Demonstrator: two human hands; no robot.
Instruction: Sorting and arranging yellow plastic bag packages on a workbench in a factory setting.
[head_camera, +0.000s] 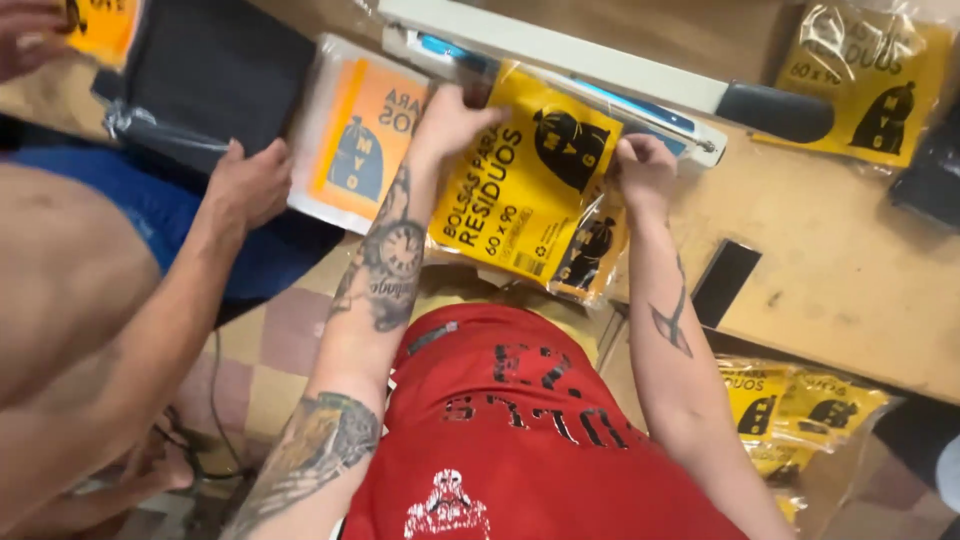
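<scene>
My left hand (450, 120) presses the top left corner of a yellow packet of black bags (510, 190) in clear plastic, and my right hand (645, 170) pinches its right edge. The packet's open end lies at the jaw of a white heat sealer (560, 50) with a black handle (775, 110). A second yellow packet (590, 255) lies under the first, partly hidden.
Another person's hand (250, 185) at the left rests on an orange packet (355, 135) beside a stack of black bags (215, 70). More yellow packets lie at top right (865, 85) and in a bag at lower right (800, 410). Wooden tabletop (840, 270).
</scene>
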